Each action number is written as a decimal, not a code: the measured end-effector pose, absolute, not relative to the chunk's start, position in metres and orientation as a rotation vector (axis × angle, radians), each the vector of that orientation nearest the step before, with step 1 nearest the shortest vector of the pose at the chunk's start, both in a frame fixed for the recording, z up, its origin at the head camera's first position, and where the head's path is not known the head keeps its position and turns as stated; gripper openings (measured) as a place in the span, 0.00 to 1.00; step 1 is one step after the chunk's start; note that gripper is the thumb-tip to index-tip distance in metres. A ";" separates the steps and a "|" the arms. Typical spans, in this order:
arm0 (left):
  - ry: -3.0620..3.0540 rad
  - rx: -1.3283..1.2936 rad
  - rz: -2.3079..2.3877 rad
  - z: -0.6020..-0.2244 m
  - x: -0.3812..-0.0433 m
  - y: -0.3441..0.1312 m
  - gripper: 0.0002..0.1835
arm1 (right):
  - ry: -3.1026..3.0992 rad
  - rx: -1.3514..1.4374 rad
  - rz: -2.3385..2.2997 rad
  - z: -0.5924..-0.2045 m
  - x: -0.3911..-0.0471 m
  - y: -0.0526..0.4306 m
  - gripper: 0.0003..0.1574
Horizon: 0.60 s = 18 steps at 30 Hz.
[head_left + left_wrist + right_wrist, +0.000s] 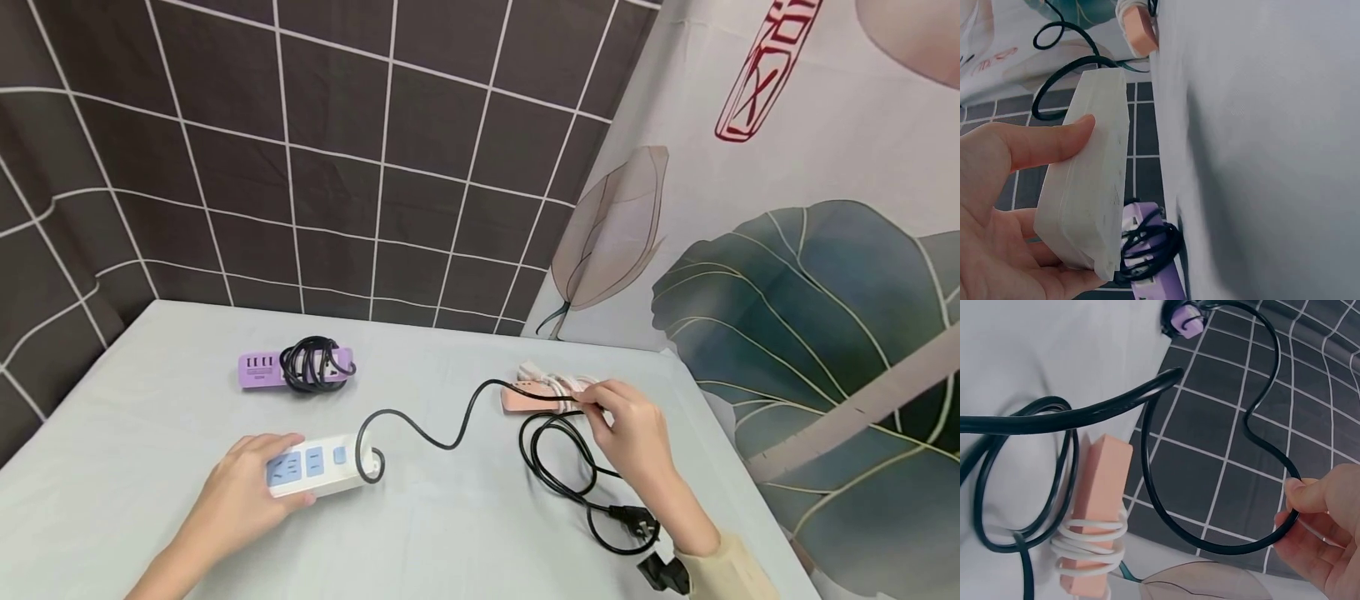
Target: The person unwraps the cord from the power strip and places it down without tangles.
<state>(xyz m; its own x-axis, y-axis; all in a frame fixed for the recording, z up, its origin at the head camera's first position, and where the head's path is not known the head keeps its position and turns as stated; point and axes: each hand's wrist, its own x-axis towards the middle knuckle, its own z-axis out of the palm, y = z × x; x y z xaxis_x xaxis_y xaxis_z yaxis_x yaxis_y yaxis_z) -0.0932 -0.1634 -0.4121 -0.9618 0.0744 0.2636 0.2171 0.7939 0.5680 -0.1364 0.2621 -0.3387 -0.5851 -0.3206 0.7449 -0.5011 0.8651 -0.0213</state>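
My left hand (243, 492) grips a white power strip (330, 467) with blue sockets by its left end, thumb on one side and fingers on the other. In the left wrist view the strip (1094, 169) is held up off the table, its side and underside showing. A black cord (450, 446) leaves the strip's right end, curls once and runs in a wave to my right hand (630, 425). There the thumb and fingertips pinch the cord (1288, 519). More of the cord lies in loose loops below that hand, ending near a black plug (633, 518).
A purple power strip (262, 371) wrapped in its black cord lies at the back left. Behind my right hand lies a pink power strip (528, 397) wound with white cord. Another black plug piece (663, 575) sits by the right sleeve. Dark checked cloth (337, 167) hangs behind the table.
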 end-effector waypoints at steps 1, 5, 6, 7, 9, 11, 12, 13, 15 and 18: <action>-2.758 -0.226 -0.905 -0.413 -0.093 -0.166 0.39 | -2.245 0.593 0.288 -0.340 -0.135 0.263 0.15; -2.773 -0.214 -0.877 -0.418 -0.092 -0.175 0.39 | -2.245 0.612 0.286 -0.344 -0.130 0.266 0.16; -2.780 -0.210 -0.874 -0.419 -0.092 -0.177 0.40 | -2.243 0.616 0.289 -0.345 -0.129 0.266 0.17; -2.785 -0.207 -0.871 -0.420 -0.092 -0.179 0.40 | -2.239 0.620 0.291 -0.346 -0.127 0.267 0.17; -2.797 -0.199 -0.863 -0.421 -0.092 -0.182 0.40 | -2.229 0.630 0.294 -0.348 -0.123 0.268 0.18; -2.805 -0.190 -0.855 -0.422 -0.093 -0.186 0.41 | -2.218 0.641 0.293 -0.350 -0.120 0.268 0.19; -2.810 -0.187 -0.851 -0.422 -0.093 -0.188 0.41 | -2.214 0.647 0.293 -0.351 -0.119 0.268 0.20; -2.812 -0.185 -0.845 -0.423 -0.094 -0.190 0.41 | -2.211 0.653 0.292 -0.352 -0.117 0.268 0.20; -2.815 -0.181 -0.836 -0.424 -0.094 -0.195 0.41 | -2.211 0.666 0.304 -0.354 -0.115 0.267 0.20; -2.805 -0.181 -0.818 -0.426 -0.094 -0.203 0.41 | -2.225 0.687 0.320 -0.359 -0.111 0.267 0.19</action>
